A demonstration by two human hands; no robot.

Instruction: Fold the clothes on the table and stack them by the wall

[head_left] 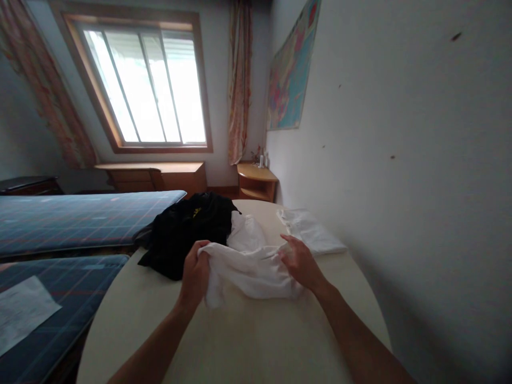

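Observation:
A loose, wrinkled white garment (252, 272) is stretched between my hands over the round table (256, 341); its exact kind does not show. My left hand (196, 272) is closed on its left end. On the other end my right hand (298, 261) grips the fabric, with the index finger stretched out. Just beyond the garment lies a bunched white cloth (246, 232). To its left is a heaped black garment (188, 229) with a small yellow mark. A folded white garment (310, 230) rests at the table's right side, behind my right hand.
At the left stand beds with blue plaid mattresses (80, 218), and a sheet of paper (26, 309) lies on the nearer one. The wall (400, 213) runs close along the right. A corner shelf (256, 172) and a low wooden cabinet (180, 168) are at the back.

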